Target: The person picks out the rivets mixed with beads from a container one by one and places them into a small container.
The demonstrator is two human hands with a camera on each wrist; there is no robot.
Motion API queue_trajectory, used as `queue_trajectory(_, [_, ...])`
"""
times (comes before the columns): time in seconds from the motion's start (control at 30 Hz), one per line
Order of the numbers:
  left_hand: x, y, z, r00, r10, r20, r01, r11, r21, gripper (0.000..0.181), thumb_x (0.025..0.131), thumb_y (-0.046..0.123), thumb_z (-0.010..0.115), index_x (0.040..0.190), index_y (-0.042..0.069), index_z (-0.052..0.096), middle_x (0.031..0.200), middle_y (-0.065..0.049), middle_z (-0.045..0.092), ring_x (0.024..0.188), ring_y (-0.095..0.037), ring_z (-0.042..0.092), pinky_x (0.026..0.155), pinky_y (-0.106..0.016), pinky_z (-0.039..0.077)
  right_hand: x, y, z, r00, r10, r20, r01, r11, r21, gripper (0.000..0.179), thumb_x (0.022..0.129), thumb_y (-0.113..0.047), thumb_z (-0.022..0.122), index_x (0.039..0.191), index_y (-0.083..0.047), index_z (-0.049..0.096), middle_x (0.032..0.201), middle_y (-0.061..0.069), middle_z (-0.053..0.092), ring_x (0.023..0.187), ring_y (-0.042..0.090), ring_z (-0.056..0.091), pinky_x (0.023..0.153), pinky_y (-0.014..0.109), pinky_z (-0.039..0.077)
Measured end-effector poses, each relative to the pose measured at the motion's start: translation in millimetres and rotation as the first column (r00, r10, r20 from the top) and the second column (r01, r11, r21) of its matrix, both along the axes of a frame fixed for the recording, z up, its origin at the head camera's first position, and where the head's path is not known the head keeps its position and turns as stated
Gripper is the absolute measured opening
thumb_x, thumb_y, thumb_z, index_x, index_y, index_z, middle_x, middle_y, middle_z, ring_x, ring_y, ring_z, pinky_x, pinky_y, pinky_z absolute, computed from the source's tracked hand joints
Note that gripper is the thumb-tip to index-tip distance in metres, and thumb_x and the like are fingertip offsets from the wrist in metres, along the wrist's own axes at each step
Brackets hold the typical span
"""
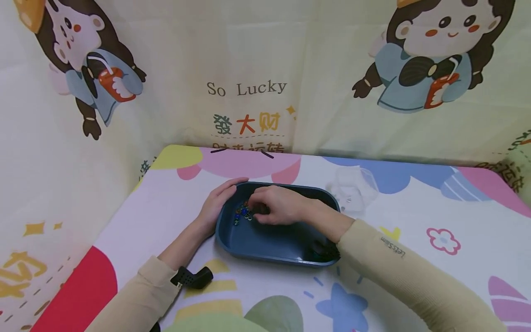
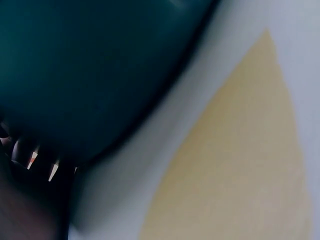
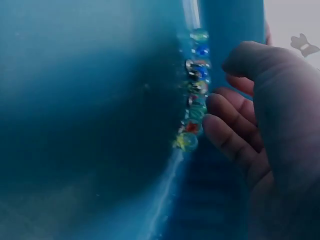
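Observation:
A dark blue tray (image 1: 282, 244) with rounded corners stands on the table. Several small glass marbles (image 1: 242, 212) in mixed colours lie at its left end; in the right wrist view these marbles (image 3: 195, 100) form a row along the wall. Reaching inside the tray, my right hand (image 1: 278, 205) has its fingers loosely bent, fingertips right beside the marbles; the right wrist view shows a gap between thumb and fingers. Along the outside of the tray's left wall rests my left hand (image 1: 213, 207), its fingers extended round the far left corner.
Behind the tray's right end sits a clear plastic container (image 1: 356, 189). A patterned cloth (image 1: 415, 258) covers the table, and a printed curtain (image 1: 323, 92) hangs behind it. A black wrist device (image 1: 192, 278) is on the left sleeve.

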State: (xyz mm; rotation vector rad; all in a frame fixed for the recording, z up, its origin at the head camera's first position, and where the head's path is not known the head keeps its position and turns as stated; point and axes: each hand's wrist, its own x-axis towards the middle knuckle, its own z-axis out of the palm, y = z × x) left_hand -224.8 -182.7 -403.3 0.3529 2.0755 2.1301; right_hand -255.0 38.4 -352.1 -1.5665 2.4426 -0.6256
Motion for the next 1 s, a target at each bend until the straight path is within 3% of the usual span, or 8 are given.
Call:
queue_trajectory(0.27, [6.5, -4.3, -1.5, 1.0, 0.025, 0.018, -0.025, 0.999, 0.022, 0.045, 0.111, 0.026, 0.036, 0.149, 0.005, 0.047, 0.148, -0.014, 0.05, 0.13, -0.028, 0.05, 0.104, -0.03, 0.045, 2.7, -12.1, -3.8, 0.999, 0.048, -0.02, -0.047, 0.996, 0.07, 0.025, 0.095, -0.018, 0.071, 0.118, -0.009, 0.07, 0.109, 0.002, 0.064, 0.091, 0.013, 0.056, 0.084, 0.022, 0.049])
queue_trajectory(0.83, [2.4, -0.2, -0.2, 1.0, 0.004, 0.012, -0.004, 1.0, 0.003, 0.045, 0.111, 0.029, 0.037, 0.148, 0.007, 0.049, 0.148, -0.012, 0.05, 0.133, -0.028, 0.048, 0.105, -0.03, 0.044, 2.4, -9.6, -6.8, 0.996, 0.09, -0.028, -0.085, 0.985, 0.149, 0.018, 0.096, -0.015, 0.071, 0.113, -0.009, 0.072, 0.105, 0.003, 0.064, 0.087, 0.012, 0.058, 0.081, 0.018, 0.05])
queue_trajectory(1.0, [1.9, -0.3, 0.8, 1.0, -0.006, 0.001, 0.007, 1.0, -0.014, 0.046, 0.11, 0.031, 0.038, 0.149, 0.007, 0.048, 0.15, -0.012, 0.048, 0.136, -0.028, 0.046, 0.105, -0.029, 0.044, 3.8, -9.6, -4.4, 0.997, 0.077, -0.018, -0.072, 0.98, 0.187, 0.017, 0.097, -0.014, 0.07, 0.113, -0.009, 0.073, 0.104, 0.003, 0.067, 0.088, 0.011, 0.06, 0.086, 0.017, 0.051])
